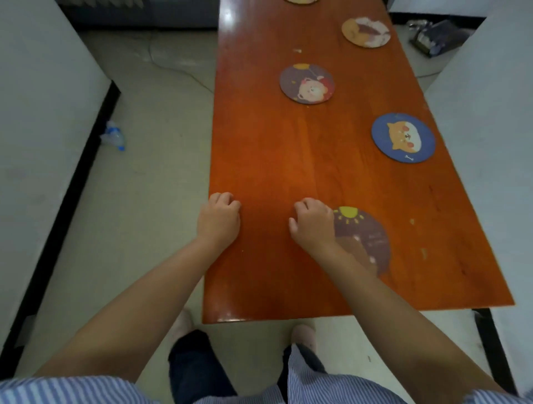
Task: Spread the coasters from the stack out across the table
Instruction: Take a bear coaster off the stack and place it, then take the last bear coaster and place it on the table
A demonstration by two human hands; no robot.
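Round picture coasters lie apart on the long orange-brown table (259, 150). Nearest is a brown coaster with a yellow sun (363, 236), partly hidden under my right forearm. A blue coaster with an orange cat (403, 137) lies at the right edge. Further back are a purple coaster with a pink animal (307, 83), a tan one (365, 31), and a sliver of another (301, 1) at the top. My right hand (313, 222) rests curled on the table just left of the sun coaster, holding nothing. At the table's left edge lies my left hand (219, 219), also curled and holding nothing. No stack is visible.
White benches flank the table, one on the left (43, 121) and one on the right (484, 121). A crumpled plastic bottle (114, 137) lies on the floor at the left. A cable (178, 69) runs across the floor, and dark items (435, 37) sit at the back right.
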